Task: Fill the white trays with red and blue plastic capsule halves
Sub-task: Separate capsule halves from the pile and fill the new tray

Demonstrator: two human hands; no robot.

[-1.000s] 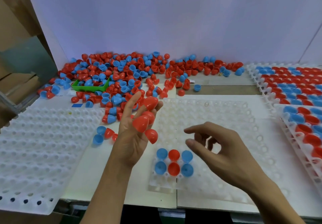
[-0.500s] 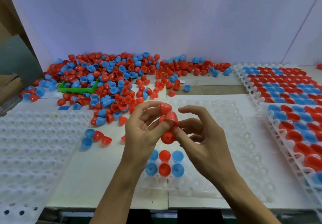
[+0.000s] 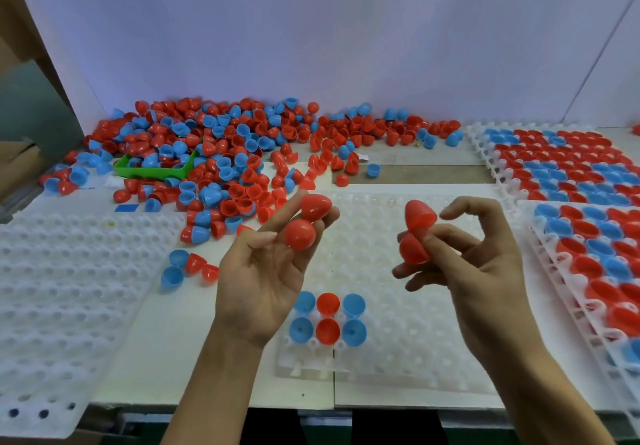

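My left hand is raised palm up over the left part of the white tray and holds two red capsule halves in its fingertips. My right hand hovers over the same tray and pinches two red capsule halves, one above the other. At the tray's near left corner, several halves sit in two rows: blue, red, blue. A big heap of loose red and blue halves lies at the back left.
An empty white tray lies at the left, with a few loose halves beside it. Filled trays are stacked at the right. A green bin sits in the heap. A white wall stands behind.
My hands met over the tray and my right hand took two red halves from my left. The hands have since moved apart, each holding two red halves.
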